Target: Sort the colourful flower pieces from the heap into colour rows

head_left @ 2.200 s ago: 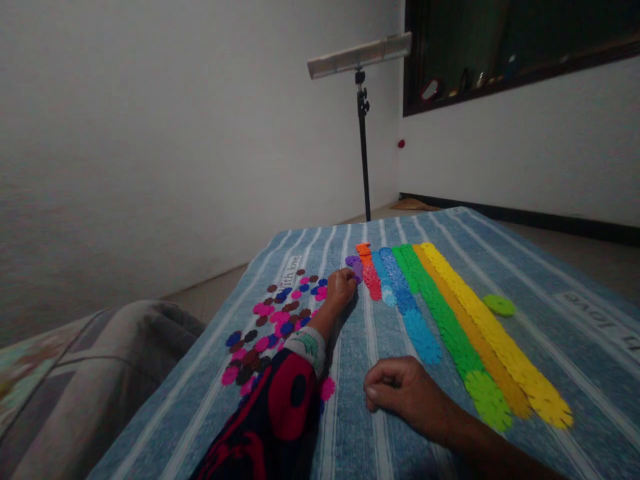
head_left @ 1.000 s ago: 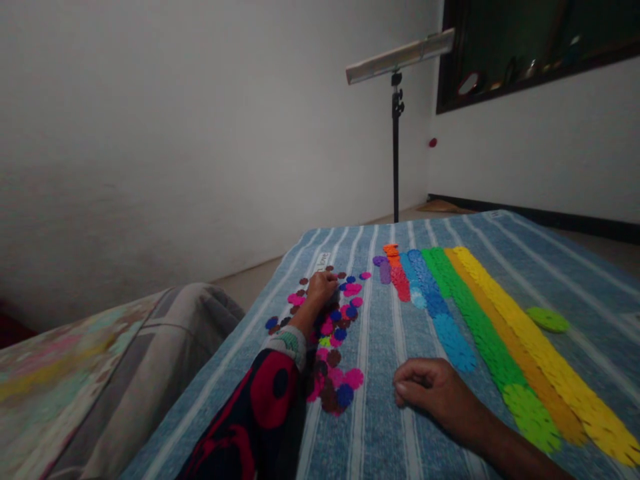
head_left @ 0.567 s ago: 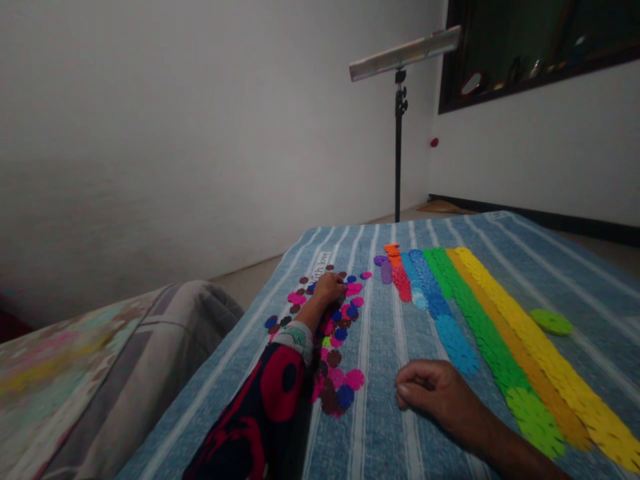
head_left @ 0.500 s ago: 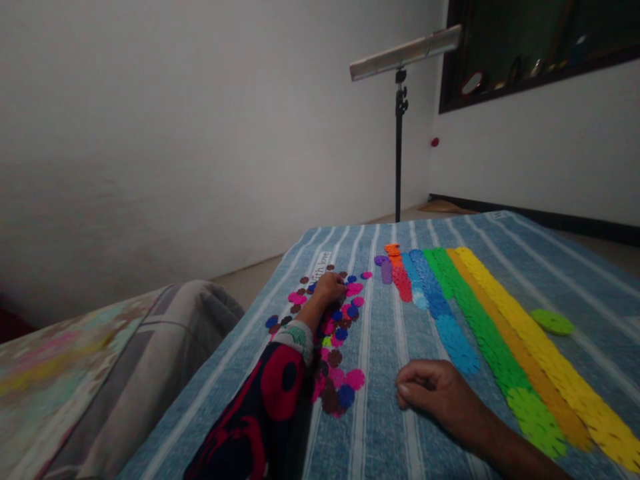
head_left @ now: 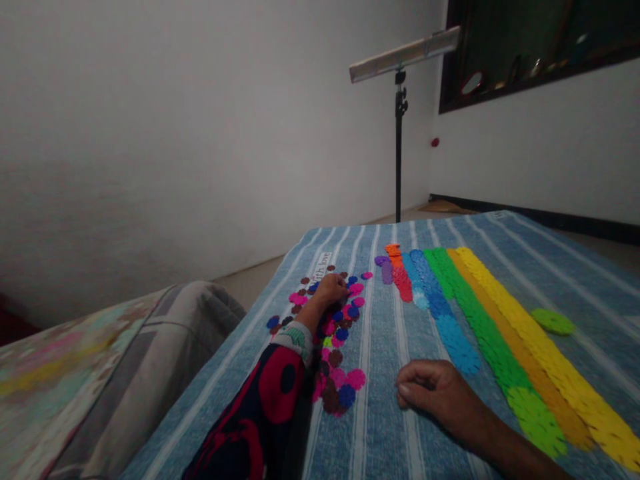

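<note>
My left hand (head_left: 331, 291) reaches into the far part of a loose scatter of small notched plastic discs (head_left: 347, 395) in pink, dark blue and brown. Its fingers are bent down and closed at the tips; whatever they pinch is hidden. My right hand (head_left: 434, 389) rests on the striped cloth, fingers curled in with the thumb against them, and the inside of the hand does not show. To its right lie long overlapping rows of discs: a blue row (head_left: 434, 290), a green row (head_left: 473, 313), an orange row (head_left: 525, 360) and a yellow row (head_left: 545, 347).
Short stacks of purple discs (head_left: 387, 271) and red discs (head_left: 402, 284) lie at the far middle. A lime disc pile (head_left: 553, 321) sits right of the yellow row. The blue striped cloth (head_left: 380, 440) covers the table. A lamp stand (head_left: 399, 153) rises behind; a fabric-covered piece (head_left: 195, 333) stands at left.
My left hand has shifted very slightly to the right over the scattered discs. My right hand and the rows stay where they were.
</note>
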`<state>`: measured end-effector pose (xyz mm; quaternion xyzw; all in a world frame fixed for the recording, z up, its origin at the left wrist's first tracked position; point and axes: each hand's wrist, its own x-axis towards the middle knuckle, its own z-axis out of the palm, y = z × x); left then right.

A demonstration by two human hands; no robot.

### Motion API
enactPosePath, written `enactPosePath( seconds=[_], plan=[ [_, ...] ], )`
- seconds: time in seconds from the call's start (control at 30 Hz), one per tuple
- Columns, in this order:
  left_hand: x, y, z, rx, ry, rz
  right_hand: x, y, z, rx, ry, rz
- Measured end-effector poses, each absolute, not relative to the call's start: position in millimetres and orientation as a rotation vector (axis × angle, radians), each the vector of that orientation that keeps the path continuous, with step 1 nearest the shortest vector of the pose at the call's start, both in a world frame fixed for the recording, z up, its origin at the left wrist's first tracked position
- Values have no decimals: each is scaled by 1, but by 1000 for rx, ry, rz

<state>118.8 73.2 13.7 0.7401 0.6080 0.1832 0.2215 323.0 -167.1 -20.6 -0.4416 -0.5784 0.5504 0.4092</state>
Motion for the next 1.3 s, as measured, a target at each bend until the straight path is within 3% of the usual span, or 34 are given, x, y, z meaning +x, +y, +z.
enactPosePath(
  seconds=[0.83, 1.3],
  plan=[
    [116, 71, 19, 2081, 1619, 350, 324, -167, -22, -1110, -1450, 1390],
    [110, 73, 13, 1784, 1508, 469, 323, -168, -18, -1076, -1431, 1402]
  ],
)
